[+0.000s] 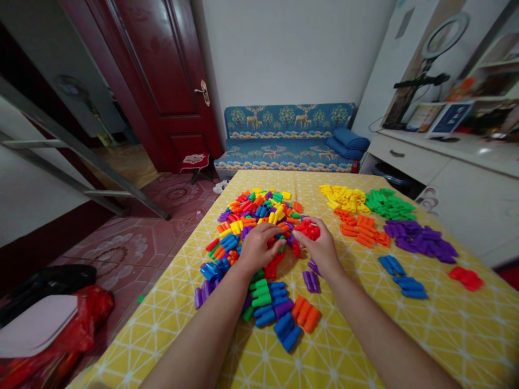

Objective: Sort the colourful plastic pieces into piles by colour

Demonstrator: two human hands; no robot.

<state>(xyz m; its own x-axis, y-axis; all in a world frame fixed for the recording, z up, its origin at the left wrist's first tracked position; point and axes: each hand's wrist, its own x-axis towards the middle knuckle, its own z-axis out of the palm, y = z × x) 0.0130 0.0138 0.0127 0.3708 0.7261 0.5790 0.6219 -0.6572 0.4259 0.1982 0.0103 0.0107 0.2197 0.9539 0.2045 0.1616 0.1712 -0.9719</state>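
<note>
Head view: a mixed pile (247, 220) of coloured plastic pieces is spread over the yellow-patterned worktop (446, 335), and by the look of it a colour sort is being carried out, with red apparently being gathered at present. A cluster of red pieces (308, 231) is held in the right hand (318, 243), its grip closed around them just at the right edge of the mixed pile. The left hand (261, 246) is placed over the middle of the mixed pile, its grip narrowed, thumb and fingers near each other; whether anything is pinched there cannot fairly be told, since the fingertips are small and partly hidden.

Right of the mixed pile, single-colour groups are laid out: yellow pieces (344, 199) and green pieces (389, 204) towards its far end, orange pieces (363, 231) nearer, then purple pieces (421, 240). Blue pieces (403, 276) and a red group (466, 277) are set lower, the latter farthest from the mixed pile. For the next move, it is judged that the right grip should be kept firm while loose reds are picked free without neighbouring colours being dragged along.
</note>
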